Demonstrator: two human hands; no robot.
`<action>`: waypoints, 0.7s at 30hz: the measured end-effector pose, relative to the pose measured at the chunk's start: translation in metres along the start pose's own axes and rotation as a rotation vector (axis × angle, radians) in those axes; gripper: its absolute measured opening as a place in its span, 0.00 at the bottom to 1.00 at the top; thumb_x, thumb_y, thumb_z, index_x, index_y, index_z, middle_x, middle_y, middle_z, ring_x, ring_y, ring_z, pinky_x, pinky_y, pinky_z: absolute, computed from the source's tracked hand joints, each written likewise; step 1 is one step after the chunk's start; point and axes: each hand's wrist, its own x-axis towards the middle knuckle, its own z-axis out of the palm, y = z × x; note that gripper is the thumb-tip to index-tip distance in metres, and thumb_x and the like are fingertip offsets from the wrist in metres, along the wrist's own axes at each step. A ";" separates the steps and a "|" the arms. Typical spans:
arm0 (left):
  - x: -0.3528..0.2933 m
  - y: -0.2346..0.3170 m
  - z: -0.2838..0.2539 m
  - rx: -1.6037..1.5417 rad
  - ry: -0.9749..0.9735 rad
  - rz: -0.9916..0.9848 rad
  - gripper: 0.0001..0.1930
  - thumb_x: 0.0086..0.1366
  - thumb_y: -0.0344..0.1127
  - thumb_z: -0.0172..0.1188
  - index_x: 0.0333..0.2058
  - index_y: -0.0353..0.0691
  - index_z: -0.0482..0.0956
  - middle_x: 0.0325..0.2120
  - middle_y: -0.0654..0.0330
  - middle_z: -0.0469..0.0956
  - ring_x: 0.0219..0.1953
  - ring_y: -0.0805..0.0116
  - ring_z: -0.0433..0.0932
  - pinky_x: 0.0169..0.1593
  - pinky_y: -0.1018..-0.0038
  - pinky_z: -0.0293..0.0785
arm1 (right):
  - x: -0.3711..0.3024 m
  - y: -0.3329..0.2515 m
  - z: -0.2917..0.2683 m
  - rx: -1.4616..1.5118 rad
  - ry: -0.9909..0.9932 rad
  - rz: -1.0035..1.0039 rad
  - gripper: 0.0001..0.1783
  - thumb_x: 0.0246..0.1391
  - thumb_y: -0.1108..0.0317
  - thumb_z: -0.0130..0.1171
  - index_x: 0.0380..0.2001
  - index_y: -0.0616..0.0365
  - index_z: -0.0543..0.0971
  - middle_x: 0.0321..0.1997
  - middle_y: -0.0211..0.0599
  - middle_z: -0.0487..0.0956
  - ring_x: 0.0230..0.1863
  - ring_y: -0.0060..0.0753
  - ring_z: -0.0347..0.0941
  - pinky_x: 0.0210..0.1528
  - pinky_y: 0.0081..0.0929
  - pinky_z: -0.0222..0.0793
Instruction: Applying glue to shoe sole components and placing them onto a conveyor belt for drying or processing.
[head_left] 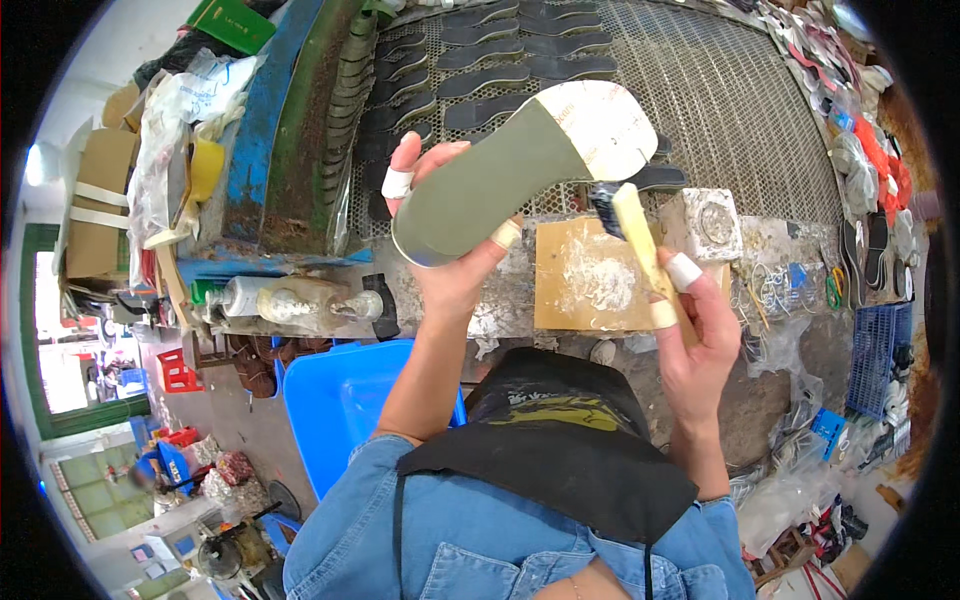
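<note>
A large insole (pixel 500 175), olive green with a white heel end, is held up and tilted over the bench. My left hand (pixel 450 250) grips its rounded toe end, fingers behind and thumb along the near edge. Tape wraps some fingertips on both hands. In my right hand (pixel 700 325) is a brush (pixel 637 235) with a pale yellow handle, pinched between thumb and fingers. Its dark bristles are close to the insole's white end; whether they touch it I cannot tell. Below lies a tan board (pixel 560 290) smeared with white.
Rows of dark soles (pixel 485 80) lie on a metal mesh (pixel 710 90) behind. A white-crusted square container (pixel 705 222) stands right of the board. Clear bottles (pixel 300 303) lie at the bench's left, above a blue bin (pixel 340 390). Green-handled scissors (pixel 834 288) lie right.
</note>
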 end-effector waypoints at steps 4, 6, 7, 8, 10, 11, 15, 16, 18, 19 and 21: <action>-0.004 0.002 0.006 0.012 -0.009 0.010 0.55 0.42 0.34 0.75 0.65 0.41 0.48 0.52 0.51 0.67 0.53 0.63 0.69 0.56 0.64 0.67 | 0.003 -0.007 0.008 0.016 -0.025 -0.027 0.20 0.49 0.79 0.61 0.48 0.63 0.78 0.31 0.40 0.76 0.31 0.34 0.72 0.34 0.27 0.67; -0.006 0.005 0.005 0.048 -0.053 0.046 0.55 0.43 0.39 0.76 0.65 0.41 0.49 0.52 0.51 0.67 0.53 0.63 0.69 0.57 0.64 0.67 | 0.004 -0.012 0.010 0.006 -0.045 -0.043 0.20 0.49 0.79 0.61 0.48 0.63 0.78 0.31 0.40 0.75 0.30 0.35 0.72 0.34 0.27 0.67; -0.007 0.004 0.005 0.047 -0.054 0.046 0.55 0.43 0.39 0.76 0.65 0.41 0.49 0.52 0.51 0.67 0.53 0.63 0.69 0.57 0.64 0.67 | 0.004 -0.013 0.011 -0.005 -0.065 -0.058 0.20 0.48 0.80 0.61 0.47 0.63 0.78 0.30 0.40 0.75 0.30 0.35 0.72 0.33 0.26 0.67; -0.008 0.004 0.005 0.064 -0.058 0.085 0.55 0.43 0.41 0.77 0.65 0.41 0.49 0.52 0.51 0.67 0.54 0.63 0.69 0.57 0.63 0.67 | 0.004 -0.013 0.013 -0.004 -0.073 -0.072 0.20 0.48 0.80 0.60 0.47 0.63 0.78 0.30 0.40 0.74 0.29 0.37 0.72 0.32 0.27 0.66; -0.008 0.004 0.006 0.081 -0.064 0.122 0.55 0.44 0.43 0.77 0.65 0.41 0.49 0.52 0.51 0.67 0.54 0.62 0.69 0.57 0.63 0.66 | 0.003 -0.005 0.012 -0.103 -0.048 -0.073 0.20 0.48 0.79 0.60 0.48 0.62 0.78 0.30 0.41 0.74 0.29 0.37 0.72 0.32 0.28 0.66; -0.009 0.004 0.005 0.084 -0.054 0.127 0.55 0.44 0.44 0.77 0.65 0.41 0.49 0.53 0.50 0.67 0.54 0.62 0.69 0.58 0.62 0.66 | 0.003 0.001 0.011 -0.202 -0.024 -0.076 0.20 0.48 0.79 0.59 0.48 0.62 0.78 0.31 0.41 0.73 0.29 0.38 0.72 0.31 0.30 0.66; -0.009 0.002 0.007 0.060 -0.059 0.164 0.50 0.44 0.30 0.73 0.64 0.37 0.53 0.51 0.53 0.70 0.54 0.64 0.70 0.58 0.65 0.65 | 0.004 0.008 0.006 -0.269 0.091 -0.031 0.20 0.47 0.78 0.59 0.47 0.61 0.78 0.31 0.42 0.72 0.29 0.41 0.72 0.31 0.34 0.67; -0.009 0.002 0.007 0.057 -0.061 0.161 0.50 0.44 0.30 0.73 0.64 0.37 0.53 0.51 0.53 0.70 0.54 0.64 0.70 0.58 0.65 0.65 | 0.002 0.006 0.008 -0.272 0.093 -0.028 0.20 0.47 0.78 0.59 0.47 0.61 0.78 0.31 0.42 0.72 0.29 0.41 0.72 0.31 0.34 0.67; -0.010 0.001 0.007 0.083 -0.072 0.169 0.50 0.44 0.33 0.75 0.64 0.38 0.53 0.51 0.54 0.69 0.54 0.64 0.70 0.58 0.65 0.65 | -0.002 0.001 0.015 -0.232 0.011 -0.247 0.21 0.46 0.79 0.59 0.48 0.60 0.78 0.31 0.42 0.73 0.30 0.41 0.72 0.32 0.35 0.67; -0.013 -0.001 0.007 0.079 -0.076 0.168 0.50 0.44 0.33 0.75 0.64 0.38 0.53 0.51 0.54 0.69 0.54 0.64 0.70 0.58 0.65 0.65 | -0.002 0.004 0.013 -0.235 0.015 -0.245 0.21 0.46 0.79 0.59 0.48 0.60 0.78 0.31 0.42 0.73 0.30 0.41 0.72 0.32 0.35 0.67; -0.016 -0.004 0.003 -0.075 0.006 -0.010 0.53 0.43 0.36 0.76 0.65 0.40 0.50 0.53 0.50 0.68 0.55 0.61 0.69 0.58 0.63 0.66 | 0.003 0.018 0.008 -0.350 0.043 -0.118 0.22 0.46 0.79 0.59 0.48 0.59 0.78 0.32 0.41 0.74 0.31 0.40 0.73 0.33 0.34 0.69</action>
